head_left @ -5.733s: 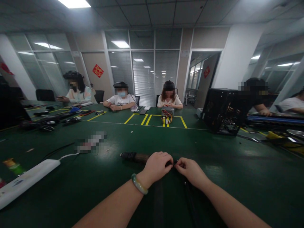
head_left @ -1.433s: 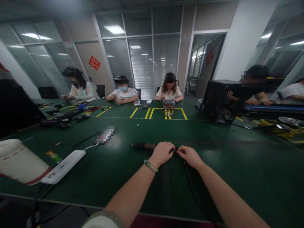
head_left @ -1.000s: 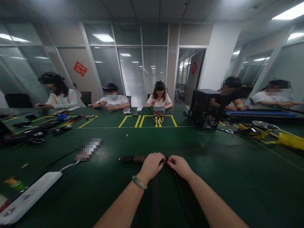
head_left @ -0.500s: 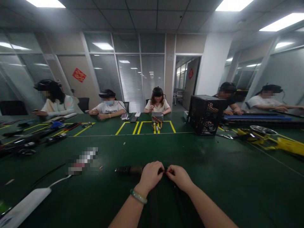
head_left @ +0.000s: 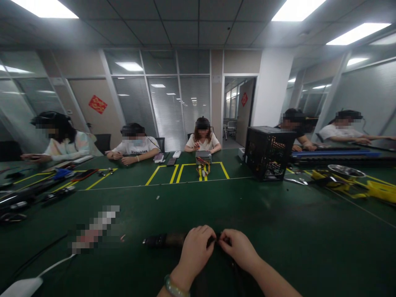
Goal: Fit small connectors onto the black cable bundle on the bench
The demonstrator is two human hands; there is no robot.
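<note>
My left hand (head_left: 198, 252) and my right hand (head_left: 239, 249) are close together low in the head view, thumbs and fingertips pinched. Between the fingertips is something small and dark that I cannot make out. A dark cylindrical tool (head_left: 165, 240) lies on the green table, its right part hidden behind my left hand. Dark strap-like or cable-like pieces run toward me below my hands, too dim to tell apart. A green bangle (head_left: 175, 286) is on my left wrist.
A black computer case (head_left: 268, 152) stands ahead to the right. Wires hang from a grey box (head_left: 203, 156) before a seated person. A white power strip (head_left: 26, 286) lies at the lower left. Yellow parts (head_left: 382, 189) are at the right; tools and cables lie left. Other people sit around.
The view has tilted up a little, so my hands and the table appear lower. Both hands keep nearly the same pinched pose close together.
</note>
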